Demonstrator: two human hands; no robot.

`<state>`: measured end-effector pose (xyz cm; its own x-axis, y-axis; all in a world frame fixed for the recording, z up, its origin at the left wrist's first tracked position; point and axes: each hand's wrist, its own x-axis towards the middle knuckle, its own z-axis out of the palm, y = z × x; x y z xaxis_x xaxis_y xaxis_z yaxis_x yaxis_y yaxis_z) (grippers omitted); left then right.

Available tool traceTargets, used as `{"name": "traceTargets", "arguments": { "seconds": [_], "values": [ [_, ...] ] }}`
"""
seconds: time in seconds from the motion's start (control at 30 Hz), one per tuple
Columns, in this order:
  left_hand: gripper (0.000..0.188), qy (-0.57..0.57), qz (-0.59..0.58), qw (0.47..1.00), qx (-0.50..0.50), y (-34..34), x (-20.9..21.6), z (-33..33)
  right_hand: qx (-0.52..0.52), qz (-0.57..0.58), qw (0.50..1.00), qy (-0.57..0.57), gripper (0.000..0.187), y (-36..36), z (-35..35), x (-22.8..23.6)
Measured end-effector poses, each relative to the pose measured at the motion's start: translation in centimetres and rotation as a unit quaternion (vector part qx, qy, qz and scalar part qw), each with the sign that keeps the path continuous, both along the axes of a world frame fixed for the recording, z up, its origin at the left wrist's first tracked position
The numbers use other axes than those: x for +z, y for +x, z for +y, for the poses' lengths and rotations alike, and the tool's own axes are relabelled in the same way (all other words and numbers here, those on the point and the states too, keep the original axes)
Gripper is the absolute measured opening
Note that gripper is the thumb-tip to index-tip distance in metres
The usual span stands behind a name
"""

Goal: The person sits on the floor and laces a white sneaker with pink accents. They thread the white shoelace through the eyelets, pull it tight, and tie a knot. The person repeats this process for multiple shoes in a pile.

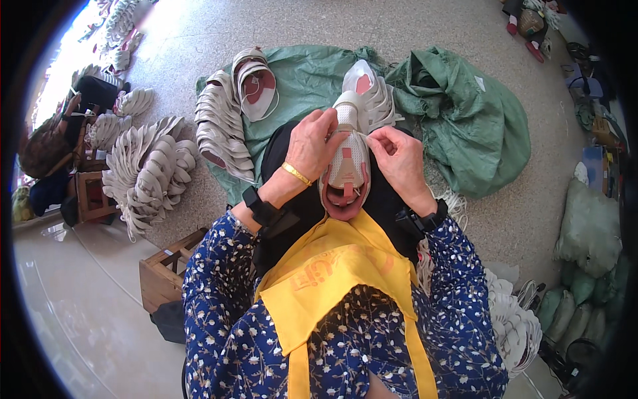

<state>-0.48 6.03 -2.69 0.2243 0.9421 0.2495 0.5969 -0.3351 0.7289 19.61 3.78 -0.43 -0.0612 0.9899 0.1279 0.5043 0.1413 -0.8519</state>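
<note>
A white and pink shoe upper (344, 174) rests over my lap, its pink heel opening toward me and its pale front end pointing away. My left hand (307, 147) is closed on the upper's left side, thumb and fingertips near the lacing area. On the other side, my right hand (401, 158) pinches a thin white lace (362, 135) that runs across the upper. The fingertips partly hide the lace's ends. Just beyond the upper lies a stack of white shoe uppers (379, 100) with a pink inside.
A green woven sack (309, 66) is spread on the floor ahead, with nested uppers (222, 126) on its left. A bulging green sack (475, 126) sits at right. More white uppers (149, 169) are heaped left, near a wooden stool (163, 272). White laces (455, 203) hang by my right wrist.
</note>
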Motion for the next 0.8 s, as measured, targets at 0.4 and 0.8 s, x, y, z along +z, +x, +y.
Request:
{"name": "traceTargets", "arguments": {
  "seconds": [0.4,0.8],
  "values": [
    [0.022,0.039,0.099,0.993,-0.051,0.5,0.4,-0.1,-0.006,0.021,0.999,-0.026,0.008,-0.2,-0.1,-0.5],
    [0.018,0.068,0.146,0.986,-0.052,1.0,0.3,-0.8,0.000,0.001,1.000,-0.016,0.008,-0.6,-0.1,0.0]
  ]
}}
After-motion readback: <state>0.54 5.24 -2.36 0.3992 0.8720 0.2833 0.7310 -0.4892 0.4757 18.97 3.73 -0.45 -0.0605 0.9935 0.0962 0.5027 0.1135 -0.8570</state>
